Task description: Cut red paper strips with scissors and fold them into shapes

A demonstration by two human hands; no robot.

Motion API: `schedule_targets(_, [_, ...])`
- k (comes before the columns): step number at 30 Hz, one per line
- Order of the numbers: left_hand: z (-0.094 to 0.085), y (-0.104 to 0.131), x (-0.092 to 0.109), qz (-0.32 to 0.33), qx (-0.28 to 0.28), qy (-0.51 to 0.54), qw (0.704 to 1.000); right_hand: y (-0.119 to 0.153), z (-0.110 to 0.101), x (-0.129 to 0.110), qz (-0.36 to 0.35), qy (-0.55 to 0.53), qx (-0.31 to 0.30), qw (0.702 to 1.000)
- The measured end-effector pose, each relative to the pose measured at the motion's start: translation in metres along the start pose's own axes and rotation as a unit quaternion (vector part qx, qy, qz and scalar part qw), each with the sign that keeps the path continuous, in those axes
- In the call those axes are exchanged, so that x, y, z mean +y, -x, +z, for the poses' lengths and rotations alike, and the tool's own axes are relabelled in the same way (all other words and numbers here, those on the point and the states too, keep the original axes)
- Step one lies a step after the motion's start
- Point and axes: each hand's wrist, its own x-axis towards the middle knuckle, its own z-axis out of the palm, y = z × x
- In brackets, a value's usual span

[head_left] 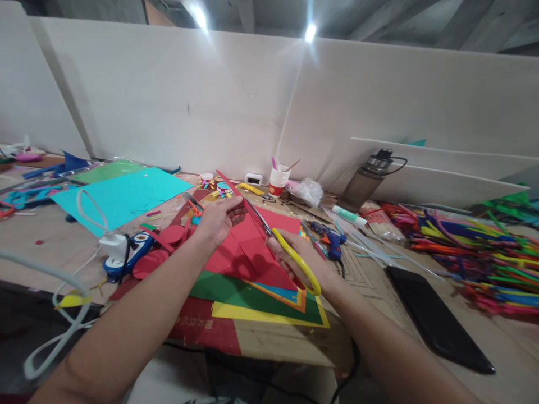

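My right hand (297, 259) is closed on a pair of scissors (295, 261) with yellow handles, its blades pointing up and to the left. Between my left thumb and fingers is a red paper sheet (231, 188), raised at a slant; my left hand (222, 217) pinches it near the blade tips. The blades lie along this sheet; whether they are parted is too small to tell. More red paper (236, 252) lies below both hands, on a stack with green paper (227, 289) and yellow paper (269, 317). Red discs (150, 264) rest left of the stack.
A turquoise sheet (126, 193) and a blue-and-white power strip (133, 252) lie to the left. Behind stand a paper cup (278, 182) and a bottle (364, 182). On the right are a blue glue gun (334, 241), a black phone-like slab (438, 320) and colourful pipe cleaners (471, 241).
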Motion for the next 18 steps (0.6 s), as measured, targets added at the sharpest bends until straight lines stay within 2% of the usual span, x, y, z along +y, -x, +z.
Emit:
schedule_targets(7, [0.0004,0.0009,-0.0024,-0.005,-0.024,-0.011,1.000,0.0021,0.0003,-0.0033,0.000,0.001,0.009,1.000])
schedule_targets(18, [0.0015,0.0022,-0.0020,0.000,-0.018,-0.016,1.000,0.0016,0.0008,-0.0012,0.006,-0.007,0.004,1.000])
